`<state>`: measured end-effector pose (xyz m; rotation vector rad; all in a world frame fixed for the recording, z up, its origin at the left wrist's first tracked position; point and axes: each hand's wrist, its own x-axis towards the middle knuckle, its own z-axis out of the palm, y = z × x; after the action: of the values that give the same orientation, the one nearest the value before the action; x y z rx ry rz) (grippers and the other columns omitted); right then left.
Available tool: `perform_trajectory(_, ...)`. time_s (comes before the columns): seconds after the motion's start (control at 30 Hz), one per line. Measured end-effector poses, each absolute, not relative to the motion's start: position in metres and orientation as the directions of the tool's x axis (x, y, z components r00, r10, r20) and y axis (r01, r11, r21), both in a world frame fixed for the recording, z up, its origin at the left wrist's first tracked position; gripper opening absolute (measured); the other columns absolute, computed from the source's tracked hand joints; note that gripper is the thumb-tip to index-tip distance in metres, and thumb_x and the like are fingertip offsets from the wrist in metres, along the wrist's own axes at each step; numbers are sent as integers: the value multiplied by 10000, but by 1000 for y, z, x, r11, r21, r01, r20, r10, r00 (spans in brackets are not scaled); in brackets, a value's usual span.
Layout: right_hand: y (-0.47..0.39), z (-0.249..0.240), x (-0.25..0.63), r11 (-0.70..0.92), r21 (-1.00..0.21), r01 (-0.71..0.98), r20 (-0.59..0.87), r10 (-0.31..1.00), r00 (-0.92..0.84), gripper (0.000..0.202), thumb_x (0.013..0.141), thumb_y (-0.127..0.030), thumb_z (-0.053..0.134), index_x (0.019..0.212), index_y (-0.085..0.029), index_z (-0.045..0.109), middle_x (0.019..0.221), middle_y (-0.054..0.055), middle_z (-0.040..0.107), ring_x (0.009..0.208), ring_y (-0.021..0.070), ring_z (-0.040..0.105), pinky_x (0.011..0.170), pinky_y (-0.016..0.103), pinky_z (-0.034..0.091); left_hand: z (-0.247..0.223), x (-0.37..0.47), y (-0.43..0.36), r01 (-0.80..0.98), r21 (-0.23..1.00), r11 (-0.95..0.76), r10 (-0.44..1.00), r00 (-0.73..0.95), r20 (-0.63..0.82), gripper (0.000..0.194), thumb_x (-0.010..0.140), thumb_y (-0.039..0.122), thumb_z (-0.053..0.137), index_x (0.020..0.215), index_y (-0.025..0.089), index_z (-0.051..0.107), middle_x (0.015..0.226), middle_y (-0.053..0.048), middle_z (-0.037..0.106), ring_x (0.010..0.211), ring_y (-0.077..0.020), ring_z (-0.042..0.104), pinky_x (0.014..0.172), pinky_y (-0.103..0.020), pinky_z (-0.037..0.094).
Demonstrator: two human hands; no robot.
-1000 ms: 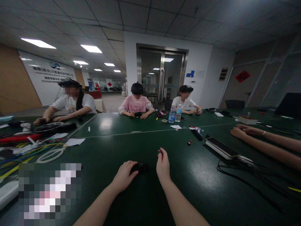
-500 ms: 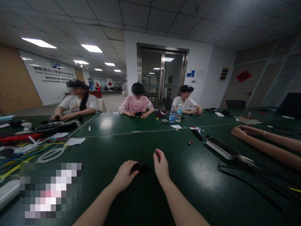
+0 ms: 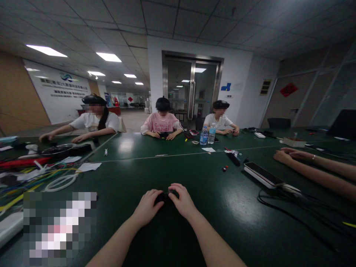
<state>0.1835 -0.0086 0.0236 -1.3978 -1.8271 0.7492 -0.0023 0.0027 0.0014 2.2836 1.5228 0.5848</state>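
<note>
So the main thing here is a small black gadget [image 3: 161, 197] on the green table [image 3: 144, 174], right in front of the camera wearer and sitting between both hands. The left hand [image 3: 146, 208] has its left end, thumb on the near side and the other fingers curled over the far side, so those are clamped on it. The right hand [image 3: 184, 202] comes in at the other end, fingers bent over it with the thumb underneath; there's something dark in there, but I can't tell if they're pinching a separate bit or just touching the gadget. Past that, a little red-and-black piece [image 3: 224, 168] lies further up the table, and off to the right there's a phone-like slab [image 3: 264, 173] on top of a white box, with black cables [image 3: 278, 207] trailing near it. Another person's forearms [image 3: 319, 167] rest on the table at the far right. Over on the left it's a mess of wires, including a coiled white cable [image 3: 61, 183], beside a sheet of paper [image 3: 89, 167]. Two water bottles [image 3: 207, 135] stand near the far side, where three people in headsets sit, the middle one in a pink shirt [image 3: 161, 123].
</note>
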Motion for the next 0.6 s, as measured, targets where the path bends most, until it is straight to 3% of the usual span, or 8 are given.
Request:
perform_trajectory(0.2,-8,25,182,255,-713,653,118,962,-247,249,759,-261,573,1000,-276,637,1171,4,581,1138,201,469,987,373,322,2,-1,4,793,480,-375,926,347,149,421,799,347,481,1193,200,508,1181,-67,542,1113,-217,470,962,-352,352)
perform_trajectory(0.6,-11,28,184,255,-704,662,83,956,-280,265,781,-310,557,1038,-316,623,1142,-25,598,1124,199,476,955,355,328,5,-1,2,801,489,-345,935,337,107,443,797,354,462,1209,198,502,1201,-71,535,1132,-229,460,970,-375,346)
